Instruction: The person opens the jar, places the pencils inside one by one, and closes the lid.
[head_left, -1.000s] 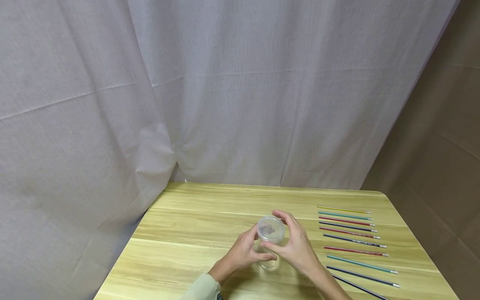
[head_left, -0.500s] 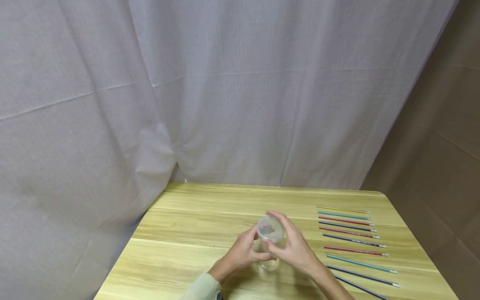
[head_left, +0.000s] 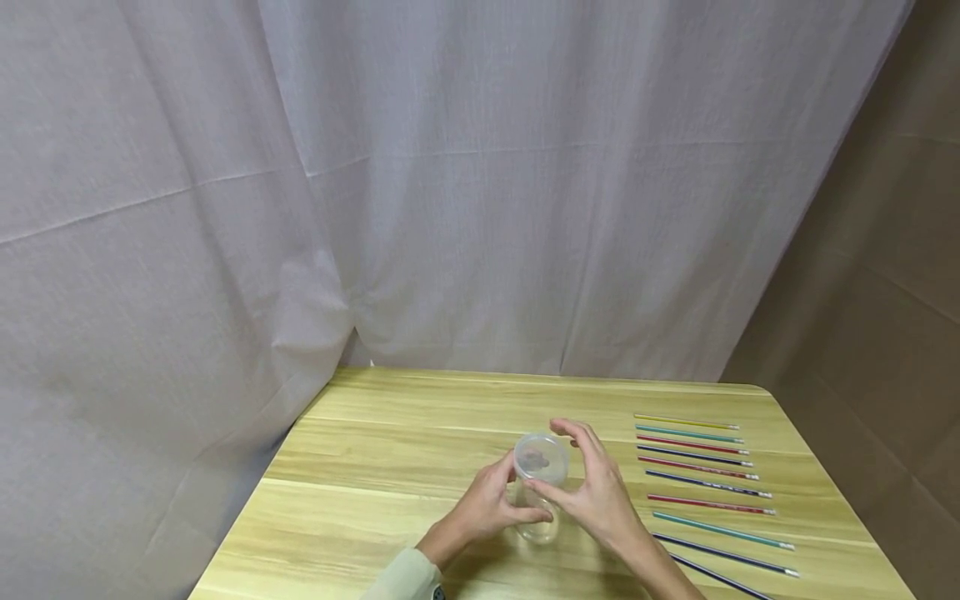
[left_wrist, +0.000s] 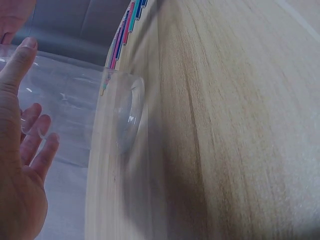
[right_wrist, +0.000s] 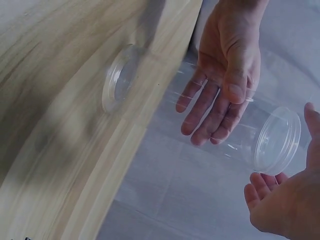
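Note:
A clear, see-through plastic jar (right_wrist: 240, 131) stands upright at the near middle of the table, its round translucent lid (head_left: 542, 458) on top. My left hand (head_left: 486, 500) grips the jar's body, thumb on the near side and fingers round the far side, as the right wrist view shows. The jar's base (left_wrist: 131, 117) is down at the tabletop; whether it touches is hard to tell. Around the lid, my right hand (head_left: 596, 496) has its thumb and forefinger spread. The forefinger is apart from the rim; the thumb tip lies close to the lid's near edge.
Several pencils lie in a row down the right side of the wooden table (head_left: 390, 433), among them a yellow pencil (head_left: 686, 422), a red pencil (head_left: 711, 504) and a green pencil (head_left: 722, 530). A grey curtain (head_left: 480, 208) hangs behind the table.
Half a second ago my right hand's fingers were turned round the lid's rim; now the forefinger has moved off it, to the right. The left hand and the jar have stayed in place.

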